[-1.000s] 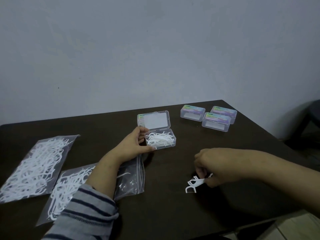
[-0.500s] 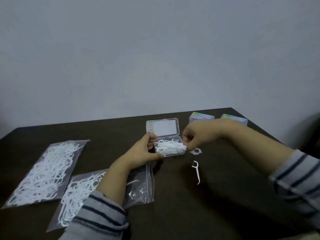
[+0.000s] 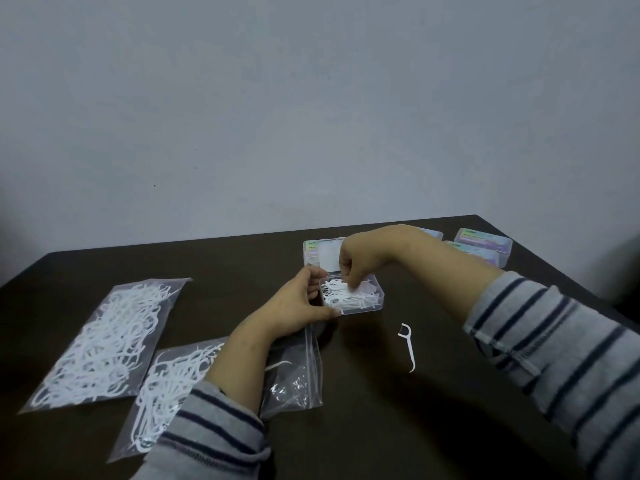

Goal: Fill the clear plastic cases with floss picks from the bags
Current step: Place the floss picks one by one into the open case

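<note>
the open clear case (image 3: 372, 299) sits near the middle of the dark worktop (image 3: 381, 410), its tray heaped with white floss picks (image 3: 341, 296) and its hinged lid (image 3: 320, 254) laid back flat on the far side. the left hand (image 3: 298, 306) grips the tray's near-left corner, thumb along the front edge and fingers curled at the left wall. the right hand (image 3: 360, 261) hangs over the tray with its fingertips curled down into the picks; its grip is narrow, but whether it pinches any pick cannot be told through the blur. a single floss pick (image 3: 408, 344) lies loose on the worktop to the right of the case, well apart from both hands. under the left forearm lies a zip bag (image 3: 294, 382), mostly emptied at its right end and with picks bunched at its left. a fuller bag (image 3: 104, 341) lies flat further left, beside it. at the far right corner of the worktop stand closed cases (image 3: 485, 244) with coloured labels, partly hidden behind the right arm. both arms wear grey sleeves (image 3: 554, 358) with dark stripes.
</note>
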